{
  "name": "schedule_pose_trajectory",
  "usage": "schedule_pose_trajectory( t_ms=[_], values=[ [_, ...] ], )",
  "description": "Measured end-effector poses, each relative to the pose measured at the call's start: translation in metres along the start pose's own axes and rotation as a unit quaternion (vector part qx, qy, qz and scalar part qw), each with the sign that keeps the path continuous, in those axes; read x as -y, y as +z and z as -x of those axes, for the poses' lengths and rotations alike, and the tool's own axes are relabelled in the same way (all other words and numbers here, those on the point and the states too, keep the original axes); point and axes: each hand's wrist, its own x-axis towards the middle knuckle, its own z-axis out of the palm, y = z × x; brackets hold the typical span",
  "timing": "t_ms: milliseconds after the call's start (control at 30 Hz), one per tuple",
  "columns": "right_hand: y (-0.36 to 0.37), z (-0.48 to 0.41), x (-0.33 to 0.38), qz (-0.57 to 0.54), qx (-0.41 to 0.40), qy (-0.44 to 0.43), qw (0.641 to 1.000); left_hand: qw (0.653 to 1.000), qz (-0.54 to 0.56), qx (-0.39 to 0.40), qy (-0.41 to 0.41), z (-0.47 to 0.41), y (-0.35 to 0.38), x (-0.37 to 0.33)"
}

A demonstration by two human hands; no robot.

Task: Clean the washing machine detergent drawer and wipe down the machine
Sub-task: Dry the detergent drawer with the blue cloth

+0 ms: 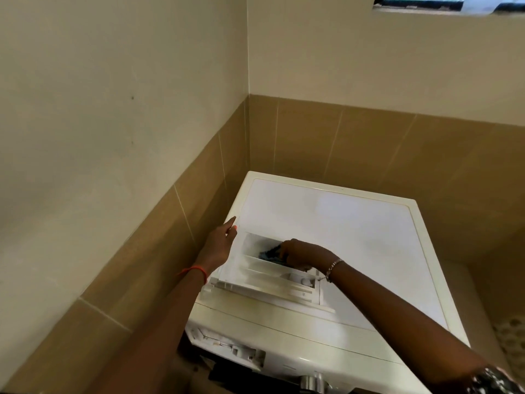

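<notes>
Gripping a blue cloth in the right hand inside the detergent drawer at the front-left corner of the washing machine, bracing it with the straight-fingered left hand.

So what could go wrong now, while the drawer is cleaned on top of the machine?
1. The drawer lies at the left edge of the washing machine. Only the left hand, with straight fingers, steadies it, so a hard push might slide it off toward the wall.
2. The right hand presses the cloth into a narrow compartment; the thin plastic dividers might crack.
</notes>
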Motion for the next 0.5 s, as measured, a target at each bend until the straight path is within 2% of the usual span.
schedule_pose_trajectory(
  t_ms=[100,200,233,267,300,333,367,400,433,467,500],
  values=[
    [0.004,0.015,-0.014,0.057,-0.023,0.015,0.998,1.0,0.013,-0.002,-0.005,-0.003,0.002,0.005],
    [0.019,0.024,-0.023,0.093,-0.094,-0.013,0.991,1.0,0.025,0.0,0.004,-0.002,0.005,0.005],
    [0.024,0.026,-0.027,0.04,-0.131,-0.02,0.99,1.0,0.028,0.003,0.008,-0.002,0.006,0.006],
    [0.026,0.03,-0.031,-0.062,-0.176,-0.015,0.982,0.999,0.033,0.008,0.011,-0.003,0.006,0.007],
    [0.025,0.036,-0.035,-0.191,-0.223,0.006,0.956,0.999,0.039,0.011,0.014,-0.003,0.006,0.009],
    [0.022,0.042,-0.042,-0.328,-0.285,0.042,0.899,0.999,0.044,0.012,0.015,-0.004,0.005,0.01],
    [0.018,0.049,-0.051,-0.468,-0.344,0.098,0.808,0.999,0.044,0.01,0.017,-0.003,0.005,0.011],
    [0.015,0.055,-0.064,-0.595,-0.375,0.16,0.693,0.999,0.041,0.005,0.016,-0.002,0.005,0.012],
    [0.016,0.064,-0.079,-0.687,-0.381,0.206,0.583,0.999,0.04,-0.001,0.018,-0.002,0.006,0.013],
    [0.02,0.074,-0.095,-0.747,-0.365,0.232,0.505,0.999,0.041,-0.006,0.019,0.0,0.006,0.013],
    [0.023,0.085,-0.107,-0.787,-0.333,0.245,0.459,0.999,0.044,-0.01,0.023,0.002,0.007,0.013]
  ],
)
